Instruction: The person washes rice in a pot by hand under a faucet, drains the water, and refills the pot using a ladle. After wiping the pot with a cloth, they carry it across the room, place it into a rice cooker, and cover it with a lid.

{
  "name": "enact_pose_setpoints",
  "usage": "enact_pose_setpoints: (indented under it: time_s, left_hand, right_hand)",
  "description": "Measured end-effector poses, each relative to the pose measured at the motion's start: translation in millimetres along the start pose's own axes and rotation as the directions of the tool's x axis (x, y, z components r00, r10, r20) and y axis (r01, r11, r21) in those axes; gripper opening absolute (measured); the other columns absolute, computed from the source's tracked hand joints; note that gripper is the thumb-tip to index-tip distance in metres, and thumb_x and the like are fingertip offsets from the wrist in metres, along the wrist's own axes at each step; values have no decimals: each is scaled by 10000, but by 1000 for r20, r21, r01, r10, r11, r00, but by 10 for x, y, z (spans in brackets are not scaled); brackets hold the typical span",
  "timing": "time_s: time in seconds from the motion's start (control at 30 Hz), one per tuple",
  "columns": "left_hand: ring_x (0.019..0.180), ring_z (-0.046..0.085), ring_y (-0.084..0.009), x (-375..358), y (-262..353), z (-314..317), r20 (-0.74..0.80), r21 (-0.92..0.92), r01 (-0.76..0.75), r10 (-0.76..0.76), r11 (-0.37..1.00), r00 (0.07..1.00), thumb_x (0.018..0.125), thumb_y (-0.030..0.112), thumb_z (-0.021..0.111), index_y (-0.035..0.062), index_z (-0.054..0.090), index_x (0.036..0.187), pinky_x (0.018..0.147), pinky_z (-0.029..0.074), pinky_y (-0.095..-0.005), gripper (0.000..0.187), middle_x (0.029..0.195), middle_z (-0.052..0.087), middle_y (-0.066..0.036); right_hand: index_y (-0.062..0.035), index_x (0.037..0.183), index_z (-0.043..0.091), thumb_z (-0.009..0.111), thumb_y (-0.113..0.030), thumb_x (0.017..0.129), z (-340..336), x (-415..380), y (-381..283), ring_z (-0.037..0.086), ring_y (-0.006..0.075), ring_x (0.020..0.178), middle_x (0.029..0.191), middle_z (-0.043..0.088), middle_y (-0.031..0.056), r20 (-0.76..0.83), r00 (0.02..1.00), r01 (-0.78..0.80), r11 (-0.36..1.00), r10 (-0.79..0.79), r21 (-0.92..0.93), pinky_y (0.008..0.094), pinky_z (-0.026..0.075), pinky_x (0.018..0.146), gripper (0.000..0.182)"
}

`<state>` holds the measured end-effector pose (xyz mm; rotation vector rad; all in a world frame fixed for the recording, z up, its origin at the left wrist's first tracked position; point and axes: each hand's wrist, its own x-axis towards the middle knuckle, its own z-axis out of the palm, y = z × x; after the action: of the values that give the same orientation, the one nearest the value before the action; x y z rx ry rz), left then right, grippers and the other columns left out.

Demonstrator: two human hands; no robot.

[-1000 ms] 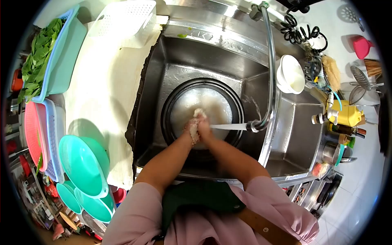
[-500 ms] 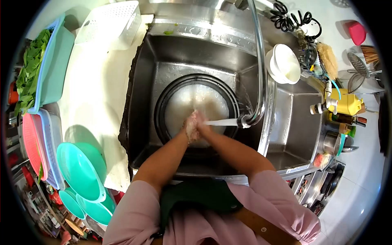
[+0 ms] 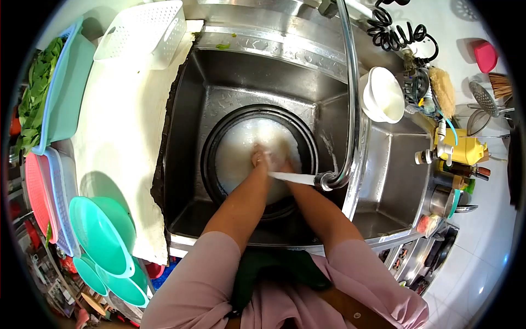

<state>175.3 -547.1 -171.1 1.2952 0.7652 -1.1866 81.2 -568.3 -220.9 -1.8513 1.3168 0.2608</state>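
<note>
A round black-rimmed basin (image 3: pixel 206 151) stands in the large steel sink (image 3: pixel 260 74), holding cloudy white water (image 3: pixel 235 145). My left hand (image 3: pixel 258 156) is dipped into this water, near the middle of the basin. Beside it, slightly apart, my right hand (image 3: pixel 283 160) is also in the water. Murky liquid and splashing blur the fingers of both hands, so I cannot see whether they hold anything. A curved metal tap (image 3: pixel 350 115) runs, and its water stream (image 3: pixel 294 177) reaches across my right wrist towards my left.
White bowls (image 3: pixel 383 94) are stacked at the sink divider. Left of the sink, a pale board (image 3: pixel 118 131) bears a white perforated basket (image 3: pixel 139 33). Leafy greens (image 3: pixel 41 93) fill a blue-rimmed basket; green colanders (image 3: pixel 101 236) stand nearer. A yellow jug (image 3: pixel 466 149) is at the right.
My hands were pressed together above the water with pale stuff on them. They have moved apart and down into the cloudy water. The tap still runs.
</note>
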Motion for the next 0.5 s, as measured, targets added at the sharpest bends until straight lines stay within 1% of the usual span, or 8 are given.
enact_pose_setpoints:
  time_s: [0.03, 0.17, 0.23, 0.27, 0.33, 0.4, 0.43, 0.5]
  left_hand:
    - [654, 488, -185, -86, 39, 34, 57, -299, 236, -230, 924, 972, 807, 390, 472, 67, 508, 750, 514, 382, -329, 330, 720, 518, -89]
    - [790, 533, -268, 279, -86, -111, 8, -189, 266, -269, 945, 963, 791, 445, 489, -11, 485, 970, 552, 450, -434, 490, 957, 502, -205]
    - [934, 481, -309, 157, 95, -218, 57, 335, 129, -156, 933, 986, 790, 477, 462, -15, 443, 1114, 629, 459, -481, 589, 1117, 434, -209]
    - [872, 520, -317, 41, 290, -310, 103, 520, 49, -119, 853, 988, 797, 494, 443, -4, 405, 1180, 608, 475, -455, 629, 1171, 419, -187]
    - [854, 526, -307, -384, 636, -404, 73, 614, 6, -64, 789, 995, 812, 483, 426, 40, 407, 1186, 584, 473, -423, 580, 1167, 428, -179]
    - [835, 532, -297, -614, 896, -569, 51, 700, -26, -14, 713, 999, 827, 473, 410, 83, 409, 1192, 559, 471, -391, 533, 1162, 436, -171]
    - [772, 551, -257, -650, 1005, -719, 129, 704, -129, 52, 698, 990, 846, 456, 378, 62, 442, 1131, 520, 450, -351, 491, 1112, 485, -166]
    - [709, 570, -218, -740, 1171, -950, 206, 698, -226, 112, 680, 972, 866, 439, 347, 40, 475, 1071, 480, 429, -310, 467, 1061, 534, -161]
  right_hand:
    - [-25, 1212, 359, 479, -329, 787, 82, -79, 38, 458, 302, 1038, 1148, 462, 172, 62, 997, -44, 997, 39, 70, 378, 362, 889, 536]
    - [-56, 1217, 361, 428, -357, 818, 502, -444, 19, 442, 270, 1049, 1174, 442, 131, 427, 886, -383, 804, 180, 455, 372, 354, 890, 504]
    - [-72, 1219, 362, 402, -372, 834, 709, -608, -191, 433, 253, 1054, 1187, 432, 110, 567, 800, -551, 615, 197, 564, 369, 350, 891, 490]
    - [-80, 1220, 363, 389, -379, 842, 768, -669, -355, 429, 245, 1057, 1193, 427, 100, 606, 775, -596, 530, 182, 603, 367, 348, 891, 483]
    - [-88, 1222, 363, 376, -386, 849, 790, -715, -617, 425, 237, 1059, 1199, 422, 90, 635, 758, -623, 455, 150, 636, 366, 346, 891, 477]
    - [-97, 1203, 383, 409, -390, 832, 651, -724, -889, 437, 229, 1042, 1172, 444, 97, 514, 841, -494, 145, -172, 857, 363, 363, 864, 474]
    - [-97, 1203, 383, 409, -390, 832, 614, -718, -910, 437, 229, 1042, 1172, 444, 97, 516, 839, -498, 138, -172, 856, 363, 363, 864, 474]
    - [-90, 1189, 390, 467, -340, 814, 508, -684, -905, 434, 235, 1047, 1161, 443, 108, 532, 807, -581, -182, -258, 793, 364, 353, 876, 457]
